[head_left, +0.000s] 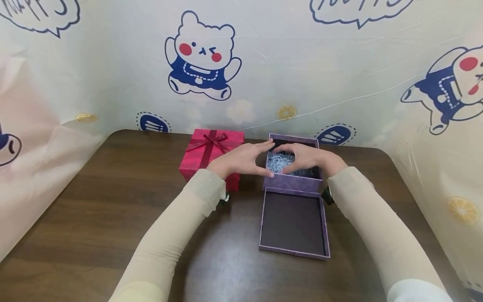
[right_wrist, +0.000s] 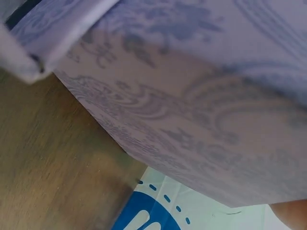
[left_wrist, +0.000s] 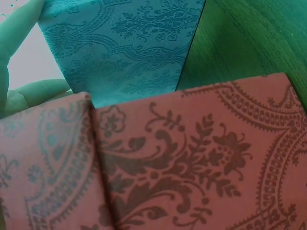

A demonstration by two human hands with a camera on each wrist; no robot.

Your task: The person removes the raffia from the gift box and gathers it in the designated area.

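A purple patterned box [head_left: 292,183] stands uncovered at the back of the table, with pale blue shredded paper [head_left: 280,162] inside. My left hand [head_left: 243,159] is at its left side, thumb and fingers spread apart near the rim. In the left wrist view, the fingers [left_wrist: 41,91] reach along the edge of that box's side. Over the shredded paper, my right hand [head_left: 305,157] arches with thumb and fingers apart; whether the fingertips touch the paper is unclear. The box's outer side [right_wrist: 192,110] fills most of the right wrist view.
A purple box lid [head_left: 295,224] lies inside up in front of the box. To the left, beneath my left forearm, stands a red gift box [head_left: 196,155] with a dark red bow. A patterned cloth [head_left: 264,71] hangs behind the wooden table [head_left: 113,209].
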